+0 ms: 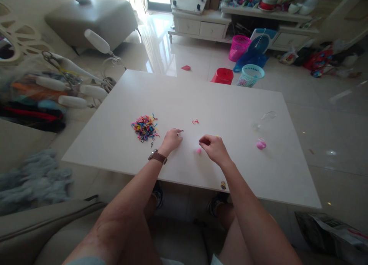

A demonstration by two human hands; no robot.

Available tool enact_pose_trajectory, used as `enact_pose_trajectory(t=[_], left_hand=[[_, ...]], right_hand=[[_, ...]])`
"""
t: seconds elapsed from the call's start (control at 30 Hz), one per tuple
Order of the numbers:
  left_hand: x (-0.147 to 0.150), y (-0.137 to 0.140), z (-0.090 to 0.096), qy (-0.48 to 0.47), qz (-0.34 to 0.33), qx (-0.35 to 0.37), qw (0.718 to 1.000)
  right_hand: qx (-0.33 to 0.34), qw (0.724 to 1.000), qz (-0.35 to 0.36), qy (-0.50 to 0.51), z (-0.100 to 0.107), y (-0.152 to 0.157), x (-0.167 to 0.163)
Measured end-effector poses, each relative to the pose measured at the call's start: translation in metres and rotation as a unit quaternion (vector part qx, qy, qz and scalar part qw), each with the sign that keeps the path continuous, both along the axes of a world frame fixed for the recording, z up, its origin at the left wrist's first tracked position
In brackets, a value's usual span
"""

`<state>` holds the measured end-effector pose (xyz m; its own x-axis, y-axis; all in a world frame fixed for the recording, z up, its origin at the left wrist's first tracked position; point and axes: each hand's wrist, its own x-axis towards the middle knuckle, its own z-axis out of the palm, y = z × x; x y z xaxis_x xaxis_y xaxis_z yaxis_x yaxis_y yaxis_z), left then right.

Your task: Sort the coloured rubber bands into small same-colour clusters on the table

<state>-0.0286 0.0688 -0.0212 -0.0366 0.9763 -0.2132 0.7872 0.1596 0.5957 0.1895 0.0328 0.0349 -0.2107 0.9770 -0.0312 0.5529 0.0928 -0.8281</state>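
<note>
My left hand (171,139) is closed in a pinch over the table, with a small dark hooked piece (182,131) at its fingertips. To its right my right hand (213,147) also pinches, thumb against fingers; what lies between them is too small to make out. Just below those fingertips is a small pink piece (199,151); whether it hangs from them or rests on the table I cannot tell. A pile of multicoloured short cords (144,128) lies left of my left hand, a dark metal clip (152,144) beside it. Red cord pieces (195,121) lie beyond both hands.
The white table (178,98) also bears a pink ball (261,144) with a loop, a clear piece (255,125) at the right, and a small yellow-and-blue figure (223,185) at the near edge. Beyond the far edge stand a red stool (224,76) and a pale blue basket (250,75).
</note>
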Motion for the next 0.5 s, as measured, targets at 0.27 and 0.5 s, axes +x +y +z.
enact_pose_trajectory(t=[0.27,0.5], left_hand=[[0.017,-0.012,0.003,0.073,-0.034,0.049,0.996],[0.065,-0.041,-0.009,0.005,-0.141,0.020,0.990]], right_hand=[[0.012,0.999,-0.046,0.009,0.006,0.003,0.015],[0.014,0.998,-0.057,0.015,0.011,0.005,0.015]])
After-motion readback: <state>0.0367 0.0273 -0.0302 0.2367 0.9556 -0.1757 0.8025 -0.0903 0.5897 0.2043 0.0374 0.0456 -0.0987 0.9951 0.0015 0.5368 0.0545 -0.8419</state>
